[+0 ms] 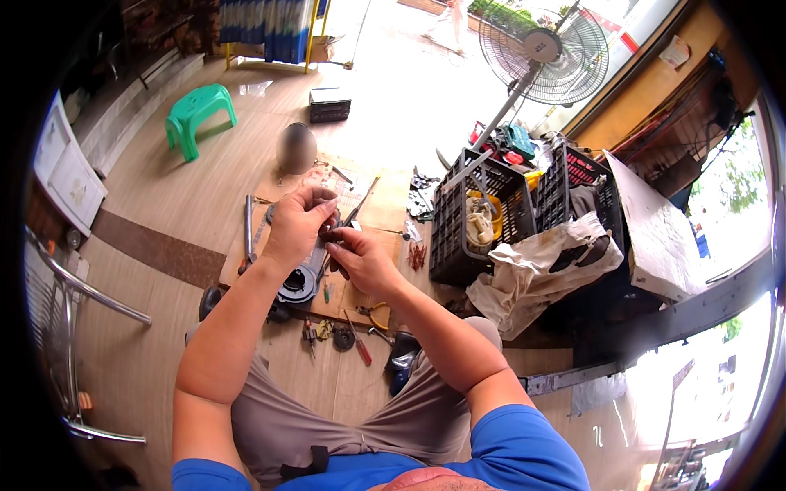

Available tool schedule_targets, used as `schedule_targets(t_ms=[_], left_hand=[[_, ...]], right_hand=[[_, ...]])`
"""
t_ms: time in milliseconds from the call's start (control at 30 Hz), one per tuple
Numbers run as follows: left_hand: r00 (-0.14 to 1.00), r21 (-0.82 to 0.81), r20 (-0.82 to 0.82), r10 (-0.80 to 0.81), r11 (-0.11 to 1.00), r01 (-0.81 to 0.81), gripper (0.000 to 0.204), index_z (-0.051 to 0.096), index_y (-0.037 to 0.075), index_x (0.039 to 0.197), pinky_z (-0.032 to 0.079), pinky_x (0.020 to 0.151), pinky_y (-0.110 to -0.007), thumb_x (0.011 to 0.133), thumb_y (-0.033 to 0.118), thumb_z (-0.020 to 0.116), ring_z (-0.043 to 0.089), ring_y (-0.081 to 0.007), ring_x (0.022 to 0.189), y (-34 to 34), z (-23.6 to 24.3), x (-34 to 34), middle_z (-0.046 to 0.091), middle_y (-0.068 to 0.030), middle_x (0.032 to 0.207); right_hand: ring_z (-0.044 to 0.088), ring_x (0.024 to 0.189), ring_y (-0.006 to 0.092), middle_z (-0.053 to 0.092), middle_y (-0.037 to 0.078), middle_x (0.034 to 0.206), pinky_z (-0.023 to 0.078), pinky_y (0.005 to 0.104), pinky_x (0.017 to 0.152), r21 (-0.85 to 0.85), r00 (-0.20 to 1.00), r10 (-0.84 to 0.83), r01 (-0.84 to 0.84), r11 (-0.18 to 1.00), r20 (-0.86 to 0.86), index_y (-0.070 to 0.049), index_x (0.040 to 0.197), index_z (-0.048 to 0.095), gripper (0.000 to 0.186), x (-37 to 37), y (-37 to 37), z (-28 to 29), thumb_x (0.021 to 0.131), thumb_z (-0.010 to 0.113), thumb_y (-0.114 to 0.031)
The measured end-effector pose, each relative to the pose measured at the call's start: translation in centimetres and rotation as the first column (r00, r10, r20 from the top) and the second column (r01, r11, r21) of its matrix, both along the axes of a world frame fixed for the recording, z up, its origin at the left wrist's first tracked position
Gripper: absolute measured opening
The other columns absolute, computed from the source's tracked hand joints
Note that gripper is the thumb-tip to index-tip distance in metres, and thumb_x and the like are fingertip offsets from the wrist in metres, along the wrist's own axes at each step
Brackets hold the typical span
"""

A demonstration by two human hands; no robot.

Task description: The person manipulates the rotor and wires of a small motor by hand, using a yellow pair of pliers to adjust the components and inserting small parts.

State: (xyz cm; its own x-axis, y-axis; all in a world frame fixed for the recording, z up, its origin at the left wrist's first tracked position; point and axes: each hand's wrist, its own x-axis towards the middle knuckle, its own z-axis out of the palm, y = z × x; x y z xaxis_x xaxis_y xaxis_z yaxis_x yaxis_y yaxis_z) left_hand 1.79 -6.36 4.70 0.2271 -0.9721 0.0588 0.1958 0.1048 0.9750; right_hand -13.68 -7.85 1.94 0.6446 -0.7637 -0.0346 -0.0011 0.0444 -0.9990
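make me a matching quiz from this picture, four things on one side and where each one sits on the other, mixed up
Things:
1. stool
2. fan
3. crates
4. pliers

Places:
A. top right, near the window
B. on the cardboard, just below the right hand
C. far left on the floor
D. right of the hands, holding tools and cloth

Pairs: 1-C, 2-A, 3-D, 4-B
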Motion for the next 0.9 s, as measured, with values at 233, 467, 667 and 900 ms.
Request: schedule_targets(t_ms=[233, 467, 667, 900], left_hand=[[1.0, -0.024, 0.0, 0.014, 1.0, -0.014, 0.004, 0.062, -0.001, 0.093, 0.046, 0.057, -0.021, 0.092, 0.003, 0.061, 0.056, -0.007, 0.064, -0.2, -0.9, 0.3, 0.063, -0.0025, 0.075], [1.0, -0.022, -0.008, 0.022, 1.0, -0.022, 0.003, 0.062, 0.0, 0.091, 0.045, 0.058, -0.021, 0.092, 0.003, 0.061, 0.055, -0.007, 0.064, 0.1, -0.1, 0.6, 0.062, -0.002, 0.074], [0.998, -0.086, 0.054, -0.016, 0.996, 0.021, 0.01, 0.059, 0.002, 0.098, 0.051, 0.066, -0.026, 0.095, 0.011, 0.057, 0.059, -0.0123, 0.07, -0.3, -0.4, 0.6, 0.06, -0.0029, 0.08], [0.999, -0.004, -0.028, 0.015, 1.0, -0.016, 0.008, 0.061, 0.005, 0.099, 0.05, 0.062, -0.022, 0.095, 0.011, 0.06, 0.06, -0.0094, 0.067, -0.2, -0.8, 0.9, 0.062, -0.0018, 0.079]], right_hand=[[0.053, 0.069, 0.0055, 0.059, -0.002, 0.079, 0.046, 0.0221, 0.062, -0.029, 0.999, 0.02, -0.019, 0.999, 0.043, 0.002, 0.107, 0.063, 0.016, 0.3, -0.2, -0.9, 0.096, 0.057, -0.007], [0.05, 0.071, 0.0045, 0.058, -0.003, 0.08, 0.043, 0.0208, 0.063, -0.031, 0.999, 0.026, -0.025, 0.999, 0.031, 0.0, 0.112, 0.064, 0.019, 0.7, -0.1, -0.5, 0.097, 0.055, -0.007], [0.059, 0.079, 0.0112, 0.067, 0.005, 0.087, 0.05, 0.0265, 0.071, -0.125, 0.994, -0.095, 0.088, 0.988, -0.05, 0.004, 0.116, 0.063, 0.025, 0.1, -0.5, 0.2, 0.094, 0.056, -0.004], [0.054, 0.065, 0.0065, 0.064, 0.005, 0.07, 0.047, 0.0259, 0.061, -0.327, 0.991, -0.103, 0.126, 0.937, 0.087, 0.002, 0.097, 0.067, 0.011, 0.2, -0.3, -0.2, 0.091, 0.061, -0.004]])
